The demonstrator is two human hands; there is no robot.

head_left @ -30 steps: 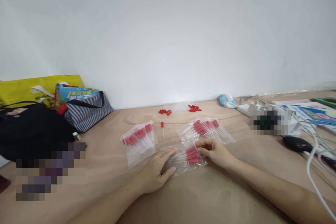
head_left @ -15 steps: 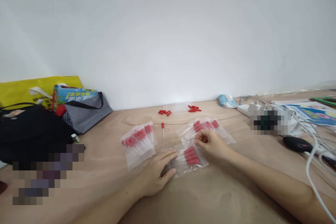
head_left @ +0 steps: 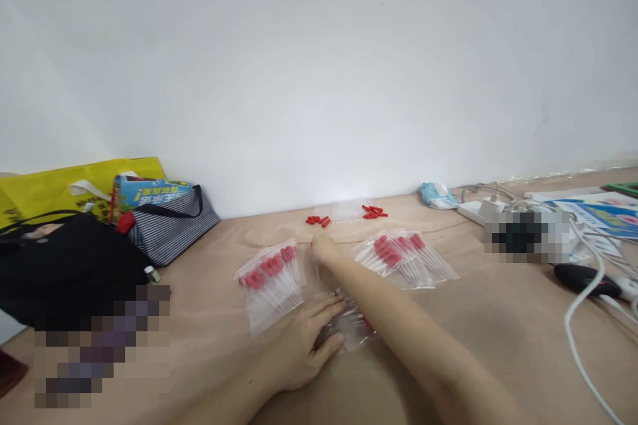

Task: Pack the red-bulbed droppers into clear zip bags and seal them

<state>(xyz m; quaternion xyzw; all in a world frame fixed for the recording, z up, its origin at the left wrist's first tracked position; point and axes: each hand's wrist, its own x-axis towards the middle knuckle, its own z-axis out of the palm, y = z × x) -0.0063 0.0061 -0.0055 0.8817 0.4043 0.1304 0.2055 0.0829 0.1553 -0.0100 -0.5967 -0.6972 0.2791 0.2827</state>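
Note:
My left hand (head_left: 312, 342) lies with fingers stretched and thumb apart on the near edge of a clear zip bag (head_left: 356, 340). Red-bulbed droppers are inside that bag, mostly hidden under my right forearm. My right hand (head_left: 325, 249) is over the spot of a single dropper, and a bit of its red bulb (head_left: 313, 246) shows at the hand's edge. The right fingers are hidden, so I cannot see whether they grip it. Filled dropper bags (head_left: 272, 279) fan out on the left, and more filled bags (head_left: 399, 255) overlap on the right.
At the back lie loose red bulbs (head_left: 318, 220), more red bulbs (head_left: 373, 212) and a row of clear tubes (head_left: 346, 218). A striped bag (head_left: 172, 229) and a black bag (head_left: 64, 272) stand left. On the right are a blue-white packet (head_left: 437, 195), cables (head_left: 573, 325) and papers (head_left: 605, 209).
My right hand has moved left from the right-hand bags to the single dropper, its forearm now crossing over the near bag. My left hand stays on that bag. The view has shifted slightly.

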